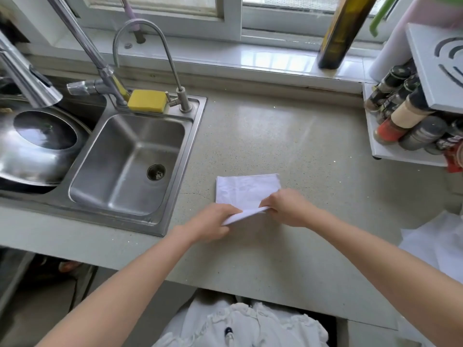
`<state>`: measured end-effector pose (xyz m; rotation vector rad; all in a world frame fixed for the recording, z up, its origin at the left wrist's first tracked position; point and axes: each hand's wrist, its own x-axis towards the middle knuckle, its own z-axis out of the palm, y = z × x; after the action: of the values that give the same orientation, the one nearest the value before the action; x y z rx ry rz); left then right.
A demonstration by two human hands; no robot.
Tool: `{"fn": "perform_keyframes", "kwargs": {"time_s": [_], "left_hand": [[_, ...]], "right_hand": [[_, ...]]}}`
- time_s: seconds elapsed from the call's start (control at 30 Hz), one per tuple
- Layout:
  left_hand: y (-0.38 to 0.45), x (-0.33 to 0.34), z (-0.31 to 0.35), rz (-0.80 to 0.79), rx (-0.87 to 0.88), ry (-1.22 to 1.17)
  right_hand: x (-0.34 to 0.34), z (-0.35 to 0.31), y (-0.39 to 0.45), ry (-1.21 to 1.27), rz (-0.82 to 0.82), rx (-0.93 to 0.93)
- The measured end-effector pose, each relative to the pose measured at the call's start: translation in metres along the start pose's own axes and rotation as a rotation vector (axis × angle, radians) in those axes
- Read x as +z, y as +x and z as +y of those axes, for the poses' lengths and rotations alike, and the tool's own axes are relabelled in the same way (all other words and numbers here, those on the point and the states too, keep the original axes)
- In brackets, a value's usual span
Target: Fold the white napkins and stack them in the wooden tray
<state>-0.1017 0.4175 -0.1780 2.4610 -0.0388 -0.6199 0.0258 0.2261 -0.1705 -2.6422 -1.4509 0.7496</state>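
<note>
One white napkin (246,190) lies on the counter at centre, and two hands, the left hand (209,224) and the right hand (288,207), pinch its near edge. At nine o'clock there is one sink basin (125,161) with two taps behind it and one yellow sponge (147,100). One dark bottle (343,33) stands at one o'clock.
</note>
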Motion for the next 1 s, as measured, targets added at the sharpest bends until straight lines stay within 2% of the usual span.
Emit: {"fn": "perform_keyframes", "kwargs": {"time_s": [0.07, 0.17, 0.23, 0.37, 0.47, 0.57, 0.67, 1.0], "left_hand": [[-0.002, -0.007, -0.008, 0.068, -0.121, -0.198], [0.003, -0.011, -0.024, 0.139, -0.278, -0.446], [0.013, -0.008, -0.031, 0.228, -0.326, -0.497], [0.034, -0.006, -0.025, 0.356, -0.395, -0.202], [0.047, -0.007, -0.023, 0.361, -0.5, 0.01], [0.055, -0.008, -0.021, 0.357, -0.57, 0.122], [0.062, -0.009, -0.019, 0.353, -0.594, 0.145], [0.066, -0.008, -0.019, 0.368, -0.624, 0.046]], "right_hand": [[-0.006, 0.005, 0.006, 0.173, -0.024, 0.106], [-0.007, 0.012, 0.017, 0.572, 0.04, 0.354], [-0.001, 0.016, 0.026, 0.648, 0.105, 0.483], [0.013, 0.016, 0.041, 0.531, 0.238, 0.588], [0.019, 0.013, 0.043, 0.409, 0.322, 0.552], [0.022, 0.011, 0.044, 0.234, 0.327, 0.545], [0.022, 0.012, 0.046, 0.151, 0.305, 0.55], [0.013, 0.009, 0.053, 0.152, 0.259, 0.578]]}}
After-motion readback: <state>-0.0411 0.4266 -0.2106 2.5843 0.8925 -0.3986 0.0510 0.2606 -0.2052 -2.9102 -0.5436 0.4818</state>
